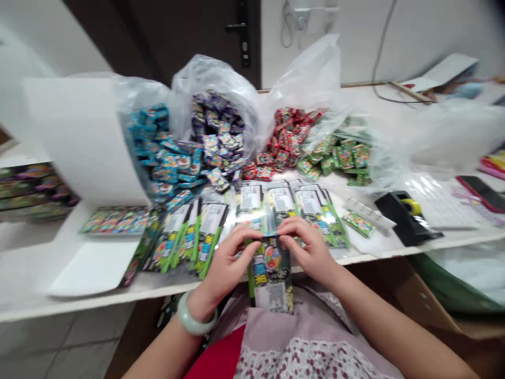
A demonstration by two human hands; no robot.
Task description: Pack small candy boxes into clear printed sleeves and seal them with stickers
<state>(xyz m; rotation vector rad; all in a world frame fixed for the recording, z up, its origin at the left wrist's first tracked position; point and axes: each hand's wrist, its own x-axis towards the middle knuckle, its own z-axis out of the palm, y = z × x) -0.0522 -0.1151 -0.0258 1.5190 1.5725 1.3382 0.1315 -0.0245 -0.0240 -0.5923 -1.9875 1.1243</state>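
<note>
Both hands pinch the upper edge of a black and green printed packet in front of my lap. My left hand grips its top left corner, and my right hand grips the top right. A thin blue strip shows along the edge between my fingertips. Just beyond, more flat printed packets lie in overlapping stacks on the table. Other such packets are fanned out to the left of my left hand.
Behind the packets, clear plastic bags spill small blue packs, purple packs, red packs and green packs. A white box with raised lid stands left. Rightward are a black tape dispenser and a phone.
</note>
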